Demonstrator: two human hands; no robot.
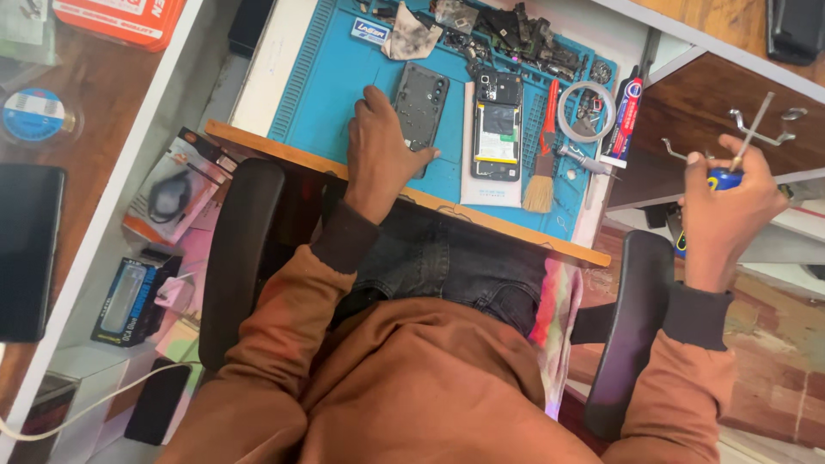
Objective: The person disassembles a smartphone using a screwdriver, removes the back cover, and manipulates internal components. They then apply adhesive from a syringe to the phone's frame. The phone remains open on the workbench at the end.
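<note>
**Q:** So what are the 2 hands doing?

**A:** Seen from above, a seated person in a brown top reaches over a blue repair mat (326, 77). Their left hand (378, 150) lies flat on the mat, fingers loosely spread rather than clenched, its thumb and fingertips touching the lower edge of a dark phone back cover (420, 103). It pins the cover down without lifting it.

**Q:** And the right hand?

**A:** Well off to the side, beyond the mat's edge, the right hand (730, 210) is closed around a blue-handled screwdriver (741, 146), its thin metal shaft pointing up and away.

**Q:** Where is the phone itself?

**A:** An opened phone (498, 125), its inner parts exposed, lies on a white sheet just beside the cover. A red-handled brush (543, 167), a roll of clear tape (586, 110) and a glue tube (626, 120) sit to its right.

**Q:** Which step does this look like?

**A:** I judge it a pause between tool pick-up and work: tool in hand, parts steadied. The next move likely calls for bringing the tip across to the mat while the left hand holds firm.
</note>
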